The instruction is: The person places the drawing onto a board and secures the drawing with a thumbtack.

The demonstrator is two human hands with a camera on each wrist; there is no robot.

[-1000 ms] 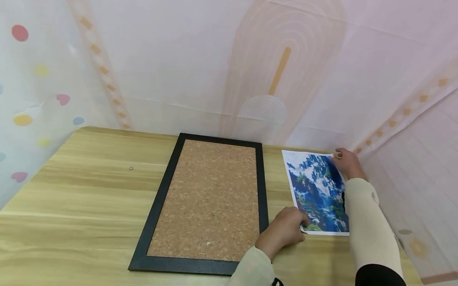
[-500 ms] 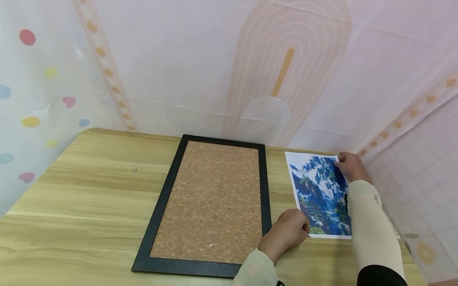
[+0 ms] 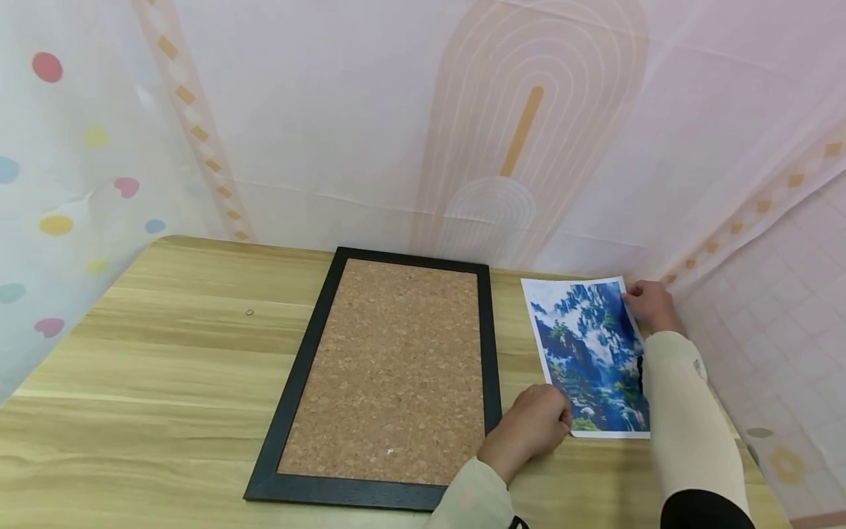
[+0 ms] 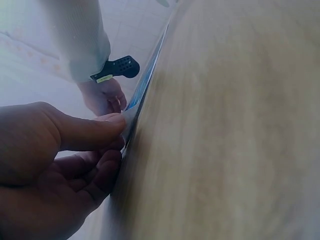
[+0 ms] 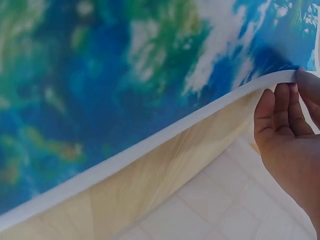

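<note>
A printed picture (image 3: 588,353) of blue mountains and white cloud lies on the wooden table (image 3: 165,367), right of a black-framed cork board (image 3: 390,367). My left hand (image 3: 532,426) pinches the picture's near left corner between thumb and fingers (image 4: 107,125). My right hand (image 3: 651,305) holds the far right edge, which is lifted off the table; in the right wrist view the fingers (image 5: 280,112) curl under the raised white border of the picture (image 5: 125,90). Both forearms wear pale sleeves.
A small metal pin or ring (image 3: 249,312) lies on the table left of the cork board. Patterned pale curtains (image 3: 463,110) hang close behind and on both sides. The table's right edge runs just beyond the picture, over a tiled floor (image 5: 200,215).
The picture has shifted slightly and its right edge has lifted; my right hand has moved a little right along the far corner. My left hand stays on the near corner.
</note>
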